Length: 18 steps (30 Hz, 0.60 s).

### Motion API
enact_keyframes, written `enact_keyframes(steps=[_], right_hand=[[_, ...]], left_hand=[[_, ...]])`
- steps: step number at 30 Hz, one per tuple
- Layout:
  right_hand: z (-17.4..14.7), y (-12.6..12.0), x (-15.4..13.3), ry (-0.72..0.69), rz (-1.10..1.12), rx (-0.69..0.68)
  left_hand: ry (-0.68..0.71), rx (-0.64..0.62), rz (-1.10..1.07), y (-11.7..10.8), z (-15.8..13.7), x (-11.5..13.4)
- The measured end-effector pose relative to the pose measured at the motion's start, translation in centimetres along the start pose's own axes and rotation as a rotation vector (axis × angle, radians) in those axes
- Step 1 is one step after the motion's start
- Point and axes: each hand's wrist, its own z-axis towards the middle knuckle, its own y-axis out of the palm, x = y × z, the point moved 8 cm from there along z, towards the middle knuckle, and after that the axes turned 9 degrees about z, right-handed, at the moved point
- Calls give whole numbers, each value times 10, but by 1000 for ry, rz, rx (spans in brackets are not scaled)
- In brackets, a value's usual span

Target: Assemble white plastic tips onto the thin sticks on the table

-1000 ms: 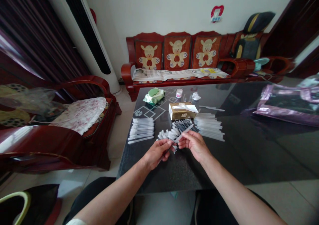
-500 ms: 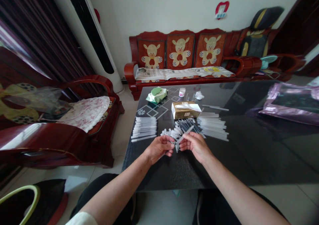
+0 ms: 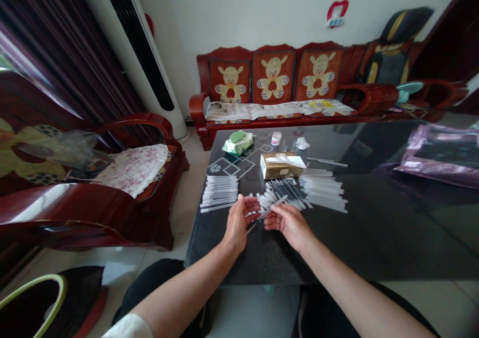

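My right hand point(image 3: 288, 222) pinches a whitish pen barrel point(image 3: 275, 206), which points up and to the right over a heap of white pen caps point(image 3: 266, 198). My left hand point(image 3: 239, 219) is at the near left of the caps, fingers stretched and apart. Below its fingers shows a thin pale stick point(image 3: 251, 228), too small to make out. Finished-looking white pens point(image 3: 220, 190) lie in a row on the left. Dark refills point(image 3: 287, 192) are piled behind my right hand, and more whitish barrels point(image 3: 324, 190) lie stacked to the right.
A gold tissue box point(image 3: 283, 167) stands behind the refills on the dark table point(image 3: 359, 233). Farther back are a green wipes pack point(image 3: 238, 142), a small white jar point(image 3: 276, 138) and a crumpled white tissue point(image 3: 302, 143). A purple shiny package point(image 3: 437, 156) lies at the right.
My left hand has opened and turned, its fingers now stretched out. My right hand still holds the pen barrel, now tilted lower. The view has shifted slightly.
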Motion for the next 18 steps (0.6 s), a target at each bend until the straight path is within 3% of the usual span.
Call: enact_keyframes(steps=[6,8,11,14,18], right_hand=[[-15,31,29,120,-48,-174],[-16,32,30,155,-64,-206],[-17,30,29,223,-110,-263],[-19,30,32,290,-155,-305],[-20,28,33,292,-249,-294]], left_hand=[[39,78,42,-4,-2,-4],[-8,24,77,-3,0,-9],[-128,-174,145,7,1,-19],[-146,-333,203,16,-2,-21],[-141,-285,256,6,4,-19]])
